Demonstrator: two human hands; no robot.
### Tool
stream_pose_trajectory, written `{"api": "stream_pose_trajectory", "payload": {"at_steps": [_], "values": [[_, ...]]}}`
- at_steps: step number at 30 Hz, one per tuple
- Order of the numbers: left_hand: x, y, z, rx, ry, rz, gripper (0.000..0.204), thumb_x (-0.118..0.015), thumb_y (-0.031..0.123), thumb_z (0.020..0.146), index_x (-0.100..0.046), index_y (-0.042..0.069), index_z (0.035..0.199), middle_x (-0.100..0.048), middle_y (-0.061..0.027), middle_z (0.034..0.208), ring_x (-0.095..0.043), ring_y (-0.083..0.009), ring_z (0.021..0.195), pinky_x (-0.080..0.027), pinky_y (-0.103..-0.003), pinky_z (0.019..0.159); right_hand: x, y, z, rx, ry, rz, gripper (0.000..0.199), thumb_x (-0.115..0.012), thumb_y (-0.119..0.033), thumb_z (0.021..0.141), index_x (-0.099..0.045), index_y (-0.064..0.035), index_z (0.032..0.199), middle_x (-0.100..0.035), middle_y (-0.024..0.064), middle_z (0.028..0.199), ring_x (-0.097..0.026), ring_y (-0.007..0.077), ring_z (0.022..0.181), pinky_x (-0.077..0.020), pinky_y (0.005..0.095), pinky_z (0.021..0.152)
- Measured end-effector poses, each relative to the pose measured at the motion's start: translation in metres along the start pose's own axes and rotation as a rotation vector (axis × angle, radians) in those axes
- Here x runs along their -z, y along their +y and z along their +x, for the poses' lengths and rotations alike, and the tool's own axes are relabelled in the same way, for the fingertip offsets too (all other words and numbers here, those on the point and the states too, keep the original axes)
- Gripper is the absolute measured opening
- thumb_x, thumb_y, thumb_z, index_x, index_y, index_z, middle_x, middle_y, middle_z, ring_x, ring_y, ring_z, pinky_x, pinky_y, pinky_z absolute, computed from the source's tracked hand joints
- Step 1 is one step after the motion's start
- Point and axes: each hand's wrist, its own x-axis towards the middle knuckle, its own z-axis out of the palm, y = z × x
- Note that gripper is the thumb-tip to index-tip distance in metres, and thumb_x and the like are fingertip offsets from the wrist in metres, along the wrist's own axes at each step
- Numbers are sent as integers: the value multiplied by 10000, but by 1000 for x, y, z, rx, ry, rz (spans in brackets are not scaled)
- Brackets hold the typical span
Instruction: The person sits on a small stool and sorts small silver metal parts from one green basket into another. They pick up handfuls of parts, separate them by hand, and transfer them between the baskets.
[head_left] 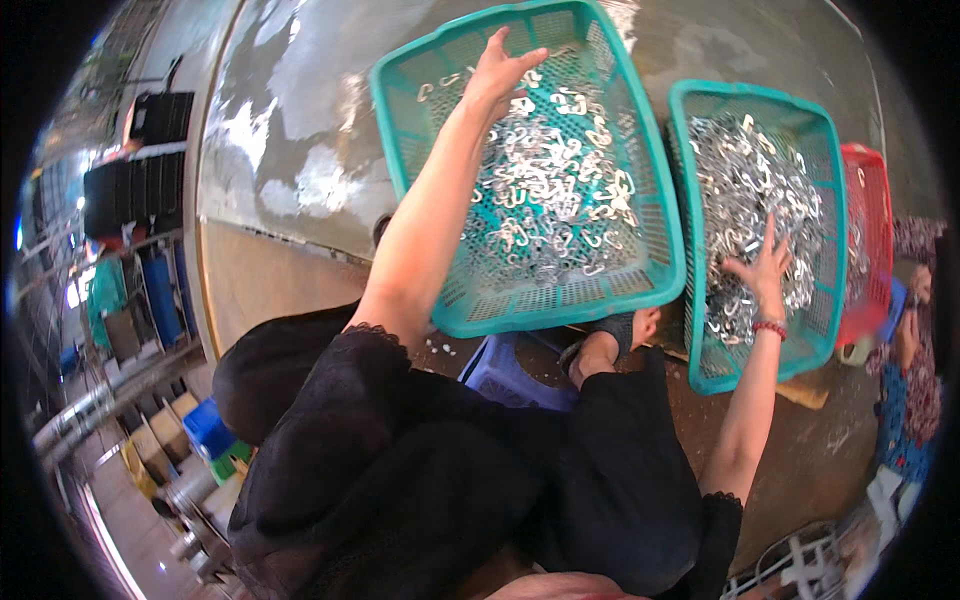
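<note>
My left hand [500,78] is over the far part of a large green plastic basket [468,322], its fingers apart and nothing visibly held. Small curved hook-like pieces [545,170], whitish and silvery, lie loose across the basket's mesh bottom. To the right stands a narrower green basket [838,240], more thickly filled with similar silvery pieces [735,180]. Over that pile my right hand [765,272] reaches with spread fingers, at or just above the pieces. A red band circles the right wrist. What the pieces are exactly cannot be made out.
A red basket [878,235] with more pieces stands beyond the narrower green one. Below the large basket sits a purple plastic stool [515,375], close to my foot [600,355]. Another person's hand [908,335] shows at the far right. The floor [300,130] looks wet.
</note>
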Motion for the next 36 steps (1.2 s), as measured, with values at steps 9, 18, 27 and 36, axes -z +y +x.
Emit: {"api": "stream_pose_trajectory", "payload": {"at_steps": [9,18,27,36], "values": [[28,-107,-16,-66,10,1064,624,-659,445,732,-419,293,1287,-192,-208,1414,-158,-475,1272,-334,-592,909,6,-7,43,-31,-54,-132,986,-840,-317,486,-323,-276,1326,-228,326,1346,-241,465,1254,-190,519,1036],[-50,-146,-85,-390,-61,942,294,-553,0,676,-611,110,943,-494,-212,1100,-497,-407,985,-438,-504,781,4,-23,-37,61,276,47,659,-803,-255,564,-506,-74,1123,-541,204,1011,-495,366,995,-386,450,878],[44,-58,-24,-425,-26,646,346,-565,313,818,-594,72,1064,-662,-106,757,-650,-218,716,-496,-341,722,144,-8,-47,-436,225,1221,321,-648,-175,793,-536,-89,1081,-587,40,1013,-566,175,876,-466,311,700],[28,-5,-50,-253,-620,718,700,-563,530,787,-328,200,1358,-392,-159,1323,-395,-350,1187,-401,-489,925,216,-90,-13,-39,65,1226,367,-561,-194,848,-503,-87,1194,-581,60,1086,-547,188,1026,-452,303,863]]}}
